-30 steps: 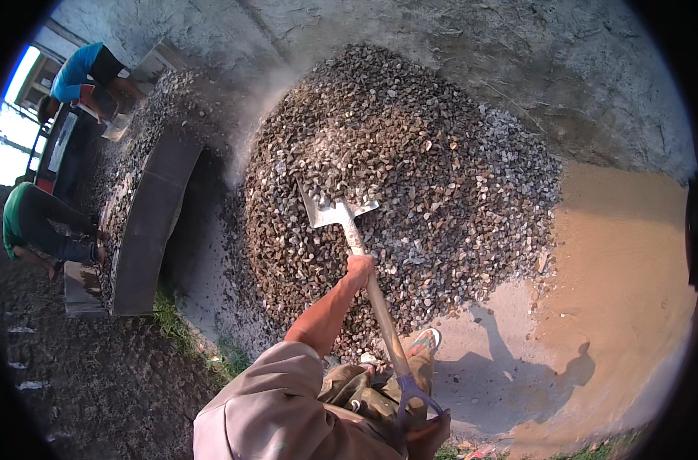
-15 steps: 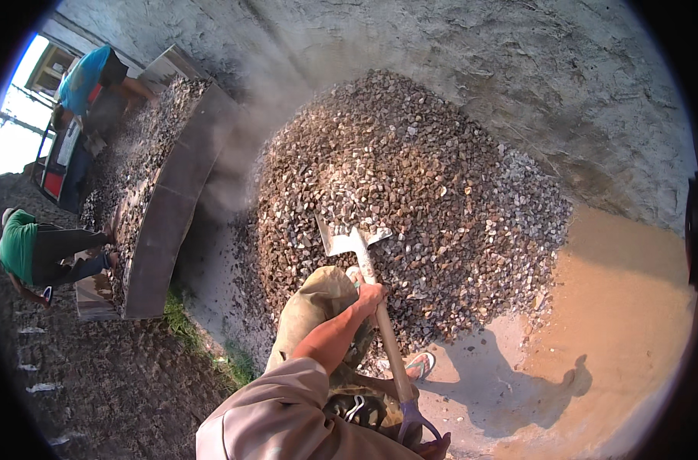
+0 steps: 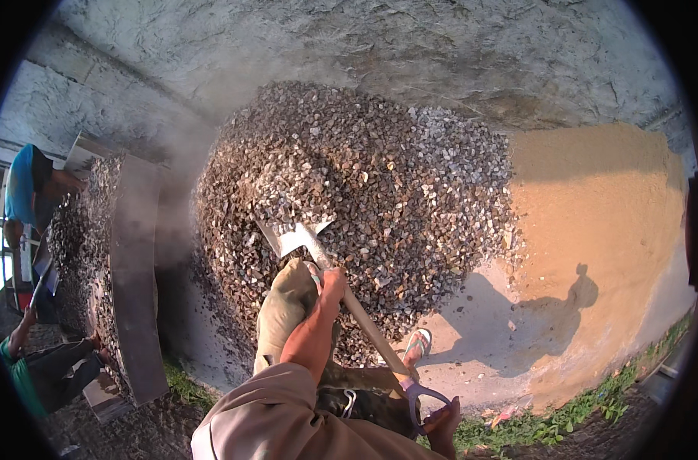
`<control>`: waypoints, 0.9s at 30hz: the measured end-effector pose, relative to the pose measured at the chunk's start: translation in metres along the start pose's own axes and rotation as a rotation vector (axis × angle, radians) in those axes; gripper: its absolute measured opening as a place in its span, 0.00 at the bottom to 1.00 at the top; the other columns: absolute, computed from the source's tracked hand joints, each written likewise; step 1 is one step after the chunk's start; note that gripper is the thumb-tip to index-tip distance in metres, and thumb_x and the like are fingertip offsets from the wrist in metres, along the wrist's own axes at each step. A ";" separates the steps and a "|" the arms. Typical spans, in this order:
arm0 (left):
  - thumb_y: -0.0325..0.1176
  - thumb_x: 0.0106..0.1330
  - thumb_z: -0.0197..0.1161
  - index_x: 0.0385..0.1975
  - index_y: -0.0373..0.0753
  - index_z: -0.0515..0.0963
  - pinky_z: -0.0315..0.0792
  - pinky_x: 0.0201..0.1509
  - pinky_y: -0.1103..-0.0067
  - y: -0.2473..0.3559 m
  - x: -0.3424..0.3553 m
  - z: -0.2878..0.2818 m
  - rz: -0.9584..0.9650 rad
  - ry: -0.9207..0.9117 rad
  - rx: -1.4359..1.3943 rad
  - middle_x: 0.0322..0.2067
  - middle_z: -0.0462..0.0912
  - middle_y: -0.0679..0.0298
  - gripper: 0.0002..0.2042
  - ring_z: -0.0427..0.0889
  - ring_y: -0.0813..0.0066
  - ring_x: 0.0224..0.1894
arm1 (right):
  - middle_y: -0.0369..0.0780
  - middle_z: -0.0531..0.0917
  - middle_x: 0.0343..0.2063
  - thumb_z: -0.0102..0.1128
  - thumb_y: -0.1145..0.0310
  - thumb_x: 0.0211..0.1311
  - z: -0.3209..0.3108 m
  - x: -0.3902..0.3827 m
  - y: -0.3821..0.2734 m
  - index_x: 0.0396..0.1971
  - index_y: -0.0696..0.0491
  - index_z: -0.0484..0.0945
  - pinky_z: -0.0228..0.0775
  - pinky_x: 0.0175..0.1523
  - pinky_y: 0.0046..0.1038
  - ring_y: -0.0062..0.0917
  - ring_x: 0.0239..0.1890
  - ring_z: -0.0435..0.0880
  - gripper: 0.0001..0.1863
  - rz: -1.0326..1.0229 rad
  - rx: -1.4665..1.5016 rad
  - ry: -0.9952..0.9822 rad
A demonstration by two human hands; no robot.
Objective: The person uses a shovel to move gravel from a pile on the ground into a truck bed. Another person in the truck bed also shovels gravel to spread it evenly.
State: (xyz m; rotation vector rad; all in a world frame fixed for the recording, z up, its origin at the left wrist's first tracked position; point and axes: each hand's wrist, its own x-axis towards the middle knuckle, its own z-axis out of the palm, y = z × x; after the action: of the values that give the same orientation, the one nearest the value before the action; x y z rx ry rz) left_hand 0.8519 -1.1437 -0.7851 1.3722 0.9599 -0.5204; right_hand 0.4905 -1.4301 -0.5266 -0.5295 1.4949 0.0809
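Note:
A shovel [image 3: 362, 318] slants across my front, its pale metal blade [image 3: 293, 239] pushed into a large pile of broken stone [image 3: 372, 176]. Stones lie over the blade's front part, so its tip is hidden. My left hand [image 3: 330, 284] is closed round the shaft just behind the blade, close to my bent, trousered knee [image 3: 287, 303]. Lower right, my right hand [image 3: 443, 420] grips the purple D-shaped handle [image 3: 414, 395]. My sandalled foot [image 3: 418, 349] stands at the pile's near edge.
At left, a truck bed with a raised side panel [image 3: 134, 268] holds more stone. One person in blue [image 3: 23, 184] and another in green [image 3: 27, 383] work there. A rough wall [image 3: 441, 46] stands behind the pile, with orange sand [image 3: 594, 184] at right. Dust hangs between truck and pile.
My view has swung left-to-right, showing more sand and grass at right. The blade sits under more stone than before. Both hands keep hold of the shovel; the person in green has bent lower.

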 end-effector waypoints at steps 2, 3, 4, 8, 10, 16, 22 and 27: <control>0.29 0.44 0.64 0.31 0.34 0.68 0.70 0.29 0.68 0.022 -0.027 0.022 0.125 0.349 0.305 0.26 0.74 0.57 0.15 0.75 0.64 0.28 | 0.31 0.59 0.03 0.47 0.44 0.58 -0.022 0.014 0.002 0.14 0.45 0.61 0.56 0.09 0.24 0.22 0.04 0.60 0.23 0.090 0.075 -0.052; 0.32 0.45 0.64 0.35 0.33 0.66 0.71 0.34 0.67 0.042 -0.065 0.070 0.299 0.297 0.463 0.30 0.74 0.52 0.19 0.76 0.58 0.31 | 0.32 0.62 0.03 0.47 0.41 0.56 -0.028 0.012 0.011 0.15 0.46 0.65 0.58 0.10 0.23 0.22 0.05 0.63 0.24 0.154 0.156 0.001; 0.32 0.47 0.62 0.39 0.32 0.62 0.71 0.37 0.66 0.039 -0.046 0.042 0.274 0.283 0.387 0.33 0.75 0.49 0.21 0.76 0.54 0.35 | 0.33 0.67 0.05 0.44 0.42 0.59 -0.017 -0.006 0.005 0.22 0.49 0.71 0.64 0.12 0.24 0.22 0.06 0.66 0.24 0.232 0.150 -0.180; 0.32 0.48 0.62 0.41 0.28 0.57 0.72 0.43 0.64 0.122 -0.177 0.126 0.482 0.320 0.673 0.34 0.76 0.41 0.25 0.77 0.47 0.40 | 0.34 0.72 0.11 0.38 0.43 0.63 -0.056 0.034 0.016 0.33 0.53 0.72 0.70 0.17 0.26 0.22 0.09 0.70 0.26 0.441 0.079 -0.297; 0.32 0.46 0.63 0.38 0.28 0.60 0.74 0.38 0.66 0.119 -0.205 0.127 0.524 0.374 0.513 0.31 0.77 0.45 0.23 0.78 0.50 0.35 | 0.32 0.65 0.08 0.42 0.41 0.60 -0.092 0.043 -0.013 0.25 0.51 0.70 0.64 0.15 0.22 0.19 0.10 0.67 0.26 0.353 0.086 -0.430; 0.26 0.46 0.63 0.19 0.34 0.71 0.70 0.17 0.72 0.052 -0.228 0.094 -0.052 0.100 -0.315 0.17 0.72 0.61 0.07 0.70 0.70 0.13 | 0.31 0.59 0.06 0.43 0.39 0.58 -0.106 -0.058 -0.136 0.16 0.46 0.65 0.54 0.14 0.23 0.19 0.08 0.58 0.25 -0.076 -0.104 -0.266; 0.23 0.50 0.58 0.19 0.36 0.71 0.67 0.15 0.73 -0.006 -0.255 0.063 -0.267 0.087 -0.668 0.14 0.67 0.65 0.04 0.66 0.74 0.12 | 0.33 0.61 0.07 0.44 0.48 0.61 -0.071 -0.164 -0.201 0.16 0.47 0.64 0.59 0.17 0.29 0.23 0.10 0.60 0.21 -0.210 -0.555 -0.313; 0.25 0.55 0.57 0.19 0.38 0.65 0.66 0.15 0.73 -0.013 -0.204 0.008 -0.357 0.168 -0.600 0.12 0.63 0.63 0.07 0.65 0.70 0.11 | 0.32 0.58 0.06 0.41 0.47 0.62 0.011 -0.179 -0.164 0.15 0.47 0.63 0.57 0.16 0.28 0.24 0.08 0.58 0.22 -0.241 -0.618 -0.120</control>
State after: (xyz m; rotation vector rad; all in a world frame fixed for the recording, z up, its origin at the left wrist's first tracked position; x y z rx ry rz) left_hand 0.7338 -1.1976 -0.6276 0.7135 1.3780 -0.3390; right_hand 0.5442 -1.5233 -0.3085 -1.1758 1.2649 0.3861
